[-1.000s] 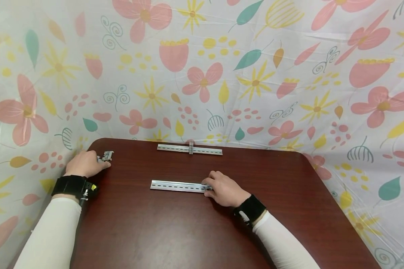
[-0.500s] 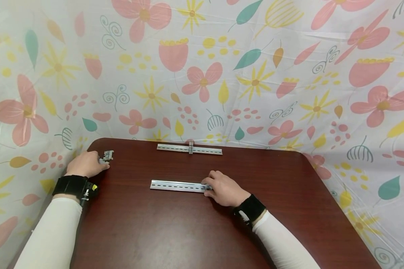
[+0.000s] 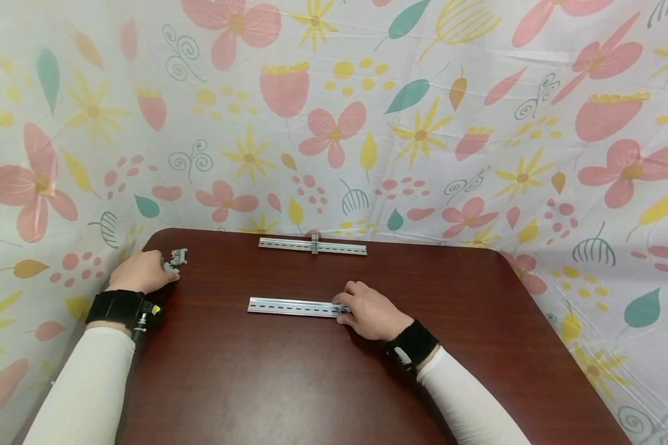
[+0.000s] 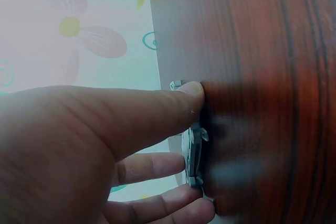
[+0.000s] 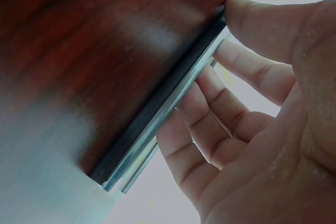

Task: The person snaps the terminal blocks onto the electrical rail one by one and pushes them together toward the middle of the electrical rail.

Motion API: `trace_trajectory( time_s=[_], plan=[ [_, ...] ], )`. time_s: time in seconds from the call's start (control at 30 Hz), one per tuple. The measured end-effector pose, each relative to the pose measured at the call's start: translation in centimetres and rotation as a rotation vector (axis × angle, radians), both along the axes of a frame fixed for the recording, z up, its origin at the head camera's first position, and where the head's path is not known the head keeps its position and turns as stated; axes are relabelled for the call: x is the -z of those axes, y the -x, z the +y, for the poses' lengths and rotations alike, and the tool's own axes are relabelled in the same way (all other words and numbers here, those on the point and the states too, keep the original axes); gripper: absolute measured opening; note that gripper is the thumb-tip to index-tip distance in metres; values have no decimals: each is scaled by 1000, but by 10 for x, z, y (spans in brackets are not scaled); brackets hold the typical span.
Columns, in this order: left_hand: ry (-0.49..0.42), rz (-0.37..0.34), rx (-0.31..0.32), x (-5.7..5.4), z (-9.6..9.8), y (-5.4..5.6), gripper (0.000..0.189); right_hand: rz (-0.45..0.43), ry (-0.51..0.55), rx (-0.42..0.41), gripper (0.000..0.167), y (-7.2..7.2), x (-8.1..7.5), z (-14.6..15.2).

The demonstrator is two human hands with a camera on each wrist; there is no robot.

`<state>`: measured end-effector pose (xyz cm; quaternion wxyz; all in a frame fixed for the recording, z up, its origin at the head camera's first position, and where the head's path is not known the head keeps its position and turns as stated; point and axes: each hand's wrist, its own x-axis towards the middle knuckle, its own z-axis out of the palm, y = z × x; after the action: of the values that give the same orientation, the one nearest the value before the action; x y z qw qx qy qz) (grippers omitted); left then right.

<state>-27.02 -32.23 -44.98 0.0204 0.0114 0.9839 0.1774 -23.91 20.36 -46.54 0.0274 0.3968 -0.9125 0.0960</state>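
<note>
At the table's left edge in the head view, my left hand (image 3: 139, 272) pinches a small grey terminal block (image 3: 170, 268). In the left wrist view, thumb and fingers are about this block (image 4: 194, 153), which the thumb partly hides. Just beyond the fingertips lies another grey terminal block (image 3: 179, 256). My right hand (image 3: 372, 312) grips the right end of a slotted silver DIN rail (image 3: 292, 307) at mid-table. Seen from the right wrist, the thumb is on one side of the rail (image 5: 163, 111) and the curled fingers are on the other.
Along the table's back edge lies a second DIN rail (image 3: 284, 245), with a narrow grey block (image 3: 315, 244) standing across its middle. The dark red-brown table (image 3: 245, 383) meets a flower-printed cloth (image 3: 334, 74) at the back and sides.
My left thumb has drawn slightly back from the loose terminal block, and more of the pinched block shows. My right hand and the rail have stayed in place.
</note>
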Motion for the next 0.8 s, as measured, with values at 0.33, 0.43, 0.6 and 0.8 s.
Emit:
trace_trajectory(
  time_s=[0.33,0.43,0.6,0.8],
  plan=[
    [-1,-12,11,-4,1,-1,38,-1,10,-1,31,1,2,1],
    [-2,-14,17,-6,1,-2,42,2,17,-8,31,2,4,2],
    [-9,-14,30,-5,2,-1,36,8,18,-14,30,3,5,2],
    [-45,-4,57,-5,9,1,48,9,24,-17,30,3,4,2]
  ],
)
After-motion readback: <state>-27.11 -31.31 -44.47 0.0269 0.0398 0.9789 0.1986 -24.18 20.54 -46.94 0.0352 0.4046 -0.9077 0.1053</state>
